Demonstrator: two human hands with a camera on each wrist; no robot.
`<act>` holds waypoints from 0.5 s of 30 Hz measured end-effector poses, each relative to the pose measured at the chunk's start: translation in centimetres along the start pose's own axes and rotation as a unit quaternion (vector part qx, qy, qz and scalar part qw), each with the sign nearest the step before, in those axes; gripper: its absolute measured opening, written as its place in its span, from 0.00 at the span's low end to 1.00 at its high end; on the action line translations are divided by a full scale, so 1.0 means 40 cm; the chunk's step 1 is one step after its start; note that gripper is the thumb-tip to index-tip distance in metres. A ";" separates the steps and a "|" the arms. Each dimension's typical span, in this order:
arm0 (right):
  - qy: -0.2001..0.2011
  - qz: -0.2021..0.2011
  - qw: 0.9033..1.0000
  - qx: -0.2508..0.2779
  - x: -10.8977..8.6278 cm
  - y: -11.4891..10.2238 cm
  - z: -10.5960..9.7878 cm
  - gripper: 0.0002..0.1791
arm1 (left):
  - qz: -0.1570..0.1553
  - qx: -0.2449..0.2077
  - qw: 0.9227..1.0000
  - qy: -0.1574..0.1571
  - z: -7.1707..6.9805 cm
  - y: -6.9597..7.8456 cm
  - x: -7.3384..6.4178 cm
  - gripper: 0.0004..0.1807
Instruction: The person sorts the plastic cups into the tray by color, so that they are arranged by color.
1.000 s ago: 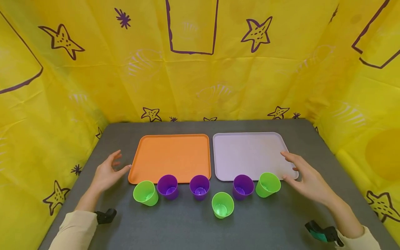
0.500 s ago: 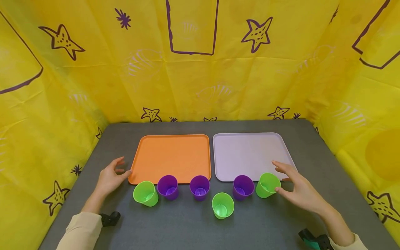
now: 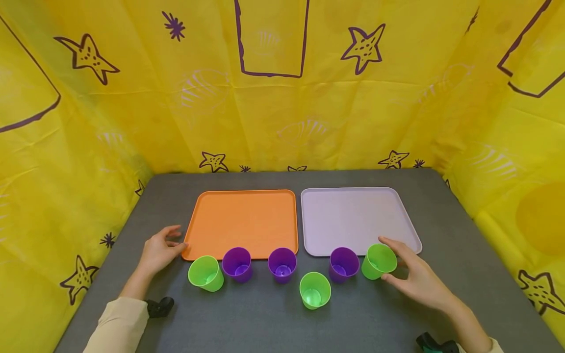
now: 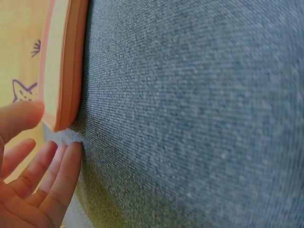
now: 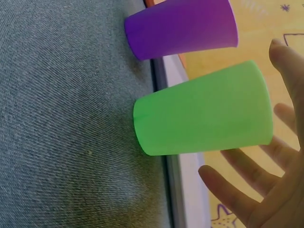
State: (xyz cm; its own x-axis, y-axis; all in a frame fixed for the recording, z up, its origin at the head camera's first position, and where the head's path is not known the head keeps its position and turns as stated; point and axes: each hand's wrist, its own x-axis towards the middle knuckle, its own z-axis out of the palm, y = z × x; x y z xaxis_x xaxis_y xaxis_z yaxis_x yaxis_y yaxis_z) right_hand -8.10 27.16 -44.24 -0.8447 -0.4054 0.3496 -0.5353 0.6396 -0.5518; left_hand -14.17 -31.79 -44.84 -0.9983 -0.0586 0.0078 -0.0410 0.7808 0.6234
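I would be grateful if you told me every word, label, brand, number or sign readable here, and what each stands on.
There are none to read.
Cups and trays: no lettering visible.
Yellow backdrop: only drawings, such as starfish; no words or numbers.
Black wrist devices: too small to tell.
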 end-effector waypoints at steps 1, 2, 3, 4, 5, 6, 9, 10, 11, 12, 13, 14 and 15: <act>-0.001 0.001 1.000 0.000 -0.001 0.000 0.002 0.46 | -0.004 -0.010 1.000 -0.005 0.000 0.002 0.000 0.32; 0.000 0.001 1.000 -0.003 -0.002 0.000 0.004 0.46 | -0.008 -0.019 1.000 -0.009 0.001 0.004 0.000 0.32; 0.001 0.002 1.000 -0.003 -0.003 0.001 0.006 0.47 | -0.013 -0.028 0.999 -0.014 0.001 0.006 0.001 0.32; 0.002 0.000 1.000 -0.003 -0.004 0.001 0.008 0.46 | -0.017 -0.037 0.999 -0.018 0.002 0.007 0.001 0.32; 0.004 0.001 1.000 -0.004 -0.004 0.001 0.010 0.46 | -0.022 -0.045 0.999 -0.022 0.002 0.008 0.002 0.31; 0.005 0.002 1.000 -0.002 -0.005 0.001 0.011 0.46 | -0.023 -0.048 0.998 -0.025 0.003 0.009 0.003 0.31; 0.012 0.004 1.000 0.002 -0.006 0.003 0.015 0.47 | -0.029 -0.053 0.998 -0.030 0.006 0.007 0.007 0.31; 0.014 0.006 1.000 0.002 -0.007 0.004 0.016 0.47 | -0.028 -0.053 0.998 -0.031 0.007 0.007 0.009 0.30; 0.019 0.008 1.000 0.005 -0.007 0.004 0.017 0.47 | -0.029 -0.053 0.998 -0.032 0.008 0.006 0.010 0.30; 0.024 0.008 1.000 0.007 -0.007 0.005 0.019 0.47 | -0.029 -0.053 0.998 -0.033 0.009 0.005 0.011 0.30; 0.030 0.006 1.000 0.007 -0.006 0.005 0.020 0.47 | -0.031 -0.055 0.997 -0.034 0.010 0.004 0.012 0.29; 0.036 0.004 0.999 0.006 -0.005 0.004 0.021 0.47 | -0.032 -0.056 0.997 -0.035 0.011 0.004 0.013 0.29; 0.042 0.002 0.999 0.002 -0.002 -0.005 0.020 0.47 | -0.033 -0.058 0.997 -0.035 0.012 0.004 0.013 0.28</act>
State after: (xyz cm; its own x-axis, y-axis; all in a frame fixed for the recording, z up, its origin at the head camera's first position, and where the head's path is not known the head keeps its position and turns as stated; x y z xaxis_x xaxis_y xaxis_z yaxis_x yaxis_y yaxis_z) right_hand -7.91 26.56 -44.77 -0.8441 -0.3469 0.4088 -0.5318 0.6388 -0.5560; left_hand -14.73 -31.39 -45.11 -0.9942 -0.0611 -0.0880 -0.1056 0.6992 0.7071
